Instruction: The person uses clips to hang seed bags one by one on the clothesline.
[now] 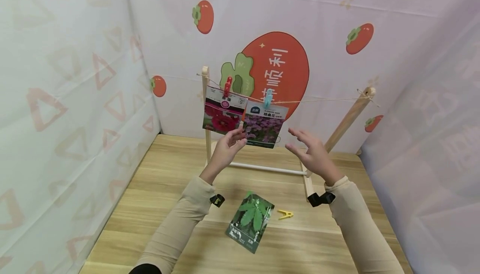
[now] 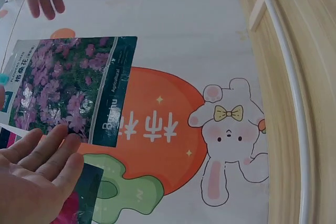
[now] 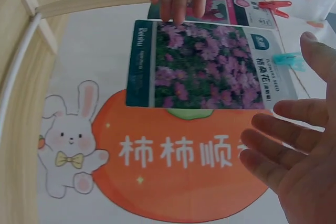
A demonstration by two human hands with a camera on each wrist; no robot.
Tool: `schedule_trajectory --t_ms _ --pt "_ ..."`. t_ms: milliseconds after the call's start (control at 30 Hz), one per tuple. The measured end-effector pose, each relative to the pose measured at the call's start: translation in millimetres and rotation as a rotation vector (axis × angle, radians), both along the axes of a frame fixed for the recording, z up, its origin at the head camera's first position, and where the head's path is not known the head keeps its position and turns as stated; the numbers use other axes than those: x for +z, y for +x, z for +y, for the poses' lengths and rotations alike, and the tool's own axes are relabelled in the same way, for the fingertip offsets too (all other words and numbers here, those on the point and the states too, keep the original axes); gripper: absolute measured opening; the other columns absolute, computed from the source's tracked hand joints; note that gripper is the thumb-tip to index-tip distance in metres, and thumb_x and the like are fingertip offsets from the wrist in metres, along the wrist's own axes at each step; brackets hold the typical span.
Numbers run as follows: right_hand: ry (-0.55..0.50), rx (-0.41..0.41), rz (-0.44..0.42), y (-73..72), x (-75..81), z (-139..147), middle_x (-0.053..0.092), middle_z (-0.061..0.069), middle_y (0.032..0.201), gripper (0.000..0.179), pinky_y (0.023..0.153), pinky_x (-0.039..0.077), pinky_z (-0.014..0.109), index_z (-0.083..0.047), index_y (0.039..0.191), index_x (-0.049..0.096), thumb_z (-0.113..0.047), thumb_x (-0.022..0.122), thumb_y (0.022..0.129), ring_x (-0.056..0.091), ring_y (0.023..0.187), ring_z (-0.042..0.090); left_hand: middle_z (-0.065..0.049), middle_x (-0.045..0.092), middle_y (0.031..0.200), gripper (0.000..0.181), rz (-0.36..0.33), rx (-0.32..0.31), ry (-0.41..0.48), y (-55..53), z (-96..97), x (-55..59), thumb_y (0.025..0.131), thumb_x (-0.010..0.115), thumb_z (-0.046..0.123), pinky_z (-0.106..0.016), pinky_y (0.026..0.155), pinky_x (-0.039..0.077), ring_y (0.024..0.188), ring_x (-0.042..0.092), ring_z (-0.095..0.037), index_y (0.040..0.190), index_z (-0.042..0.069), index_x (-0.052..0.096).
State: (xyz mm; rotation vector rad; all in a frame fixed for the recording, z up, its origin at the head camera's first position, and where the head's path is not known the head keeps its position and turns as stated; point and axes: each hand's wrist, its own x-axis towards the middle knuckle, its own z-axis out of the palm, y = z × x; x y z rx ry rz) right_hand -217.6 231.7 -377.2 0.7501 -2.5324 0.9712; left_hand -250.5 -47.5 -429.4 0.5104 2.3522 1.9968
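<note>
Two seed packets hang from a string: one with red flowers point(image 1: 221, 118), held by a red clothespin point(image 1: 227, 86), and one with pink-purple flowers point(image 1: 262, 128), held by a light blue clothespin point(image 1: 268, 98). My left hand point(image 1: 228, 147) is at the lower edges where the packets overlap, its fingers extended and gripping nothing. To the right of the purple-flower packet, my right hand point(image 1: 313, 153) is raised with fingers spread, apart from it. On the table below lie a green-leaf seed packet point(image 1: 251, 222) and a yellow clothespin point(image 1: 285, 214).
The string point(image 1: 322, 100) runs between the left wooden post point(image 1: 207, 115) and the slanting right post point(image 1: 348, 120). A white rod point(image 1: 268, 168) joins the frame low down. Cloth walls with persimmon prints point(image 1: 204, 17) surround the wooden table point(image 1: 150, 195).
</note>
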Motion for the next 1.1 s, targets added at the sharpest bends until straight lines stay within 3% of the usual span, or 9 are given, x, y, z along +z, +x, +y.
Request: schedule_trajectory --t_ms 333,833,1100 --pt "-0.075 -0.07 -0.092 18.7 -37.1 6 0.056 0.023 0.135 0.048 0.097 0.047 0.053 0.002 0.14 0.049 -0.016 0.061 0.096 0.053 0.124 0.037 -0.014 0.051 0.144 0.05 -0.032 -0.031 -0.09 6.3 -1.9 -0.7 0.099 0.058 0.031 -0.054 0.111 0.036 0.135 0.046 -0.032 0.141 0.006 0.048" --pt "-0.137 -0.132 -0.188 35.3 -77.4 5 0.059 0.025 0.129 0.043 0.087 0.052 0.054 0.003 0.135 0.053 -0.015 0.06 0.097 0.06 0.112 0.04 -0.012 0.049 0.146 0.054 -0.082 -0.021 -0.134 18.9 5.0 -34.7 0.096 0.062 0.03 -0.057 0.111 0.033 0.135 0.043 -0.034 0.142 0.007 0.048" --pt "-0.142 -0.137 -0.222 39.8 -98.6 4 0.061 0.025 0.125 0.042 0.087 0.053 0.051 0.005 0.133 0.054 -0.014 0.061 0.096 0.061 0.111 0.041 -0.013 0.049 0.145 0.058 -0.114 -0.02 -0.189 22.9 10.3 -50.8 0.093 0.064 0.039 -0.055 0.11 0.036 0.135 0.044 -0.032 0.141 0.009 0.049"
